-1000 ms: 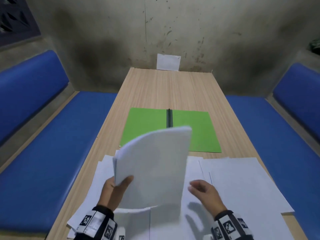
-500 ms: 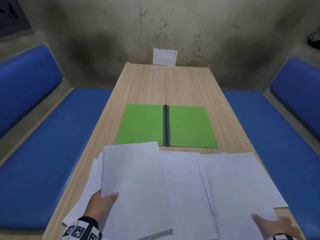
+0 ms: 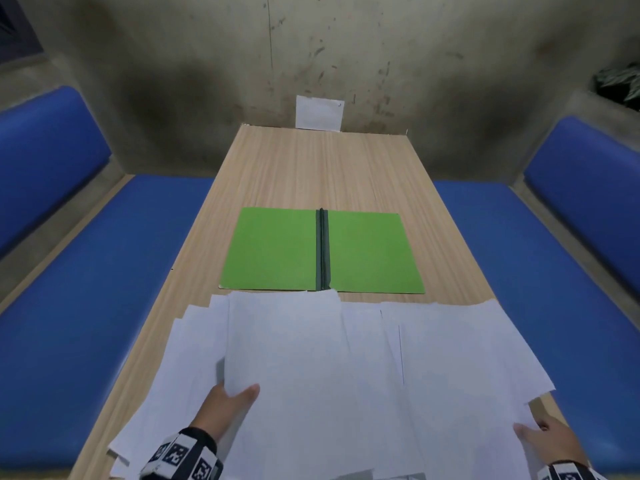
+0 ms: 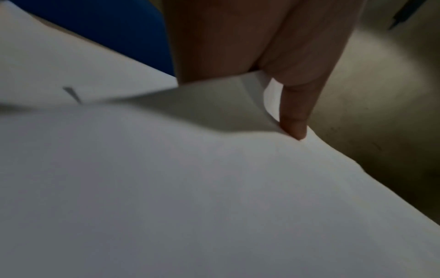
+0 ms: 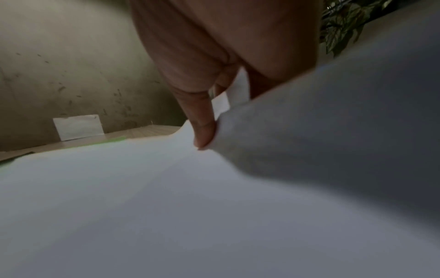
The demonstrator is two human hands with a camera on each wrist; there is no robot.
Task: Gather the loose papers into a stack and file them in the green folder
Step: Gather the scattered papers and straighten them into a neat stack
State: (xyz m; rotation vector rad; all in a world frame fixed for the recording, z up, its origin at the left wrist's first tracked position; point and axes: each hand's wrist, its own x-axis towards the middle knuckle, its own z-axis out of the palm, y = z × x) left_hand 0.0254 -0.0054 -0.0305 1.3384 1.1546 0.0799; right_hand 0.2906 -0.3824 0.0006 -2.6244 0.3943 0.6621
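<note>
- The loose white paper sheets (image 3: 363,375) lie fanned across the near end of the long light-wood table (image 3: 322,168), overlapping one another; their far edges reach the near edge of the green folder.
- One second ago the left hand held a small bundle raised and bowed above the spread. That bundle (image 3: 287,358) now lies flat on the left part of the spread, its left edge lifted slightly.
- The left hand (image 3: 225,410) grips the near left edge of the bundle: the thumb presses on top, the fingers are hidden beneath.
- One second ago the right hand hovered near the middle. The right hand (image 3: 550,441) is now at the far right corner, its thumb on top of the outermost sheet (image 3: 485,358).
- Judgement: gathering is only partly done; the right-side sheets are next, and nothing is filed yet.
- The flat green card folder with a dark centre spine (image 3: 277,251) lies open just beyond the papers, both leaves bare.
- The head view alone shows the layout, the blue padded benches (image 3: 104,271) and a white card (image 3: 319,114) against the stained wall.
- The left wrist view confirms a pinch: the thumb (image 4: 294,116) dents the top sheet while the paper edge runs into the palm.
- The right wrist view shows the thumb (image 5: 202,127) on a sheet curling upward beside it, and leaves of a plant (image 5: 338,30) behind.
</note>
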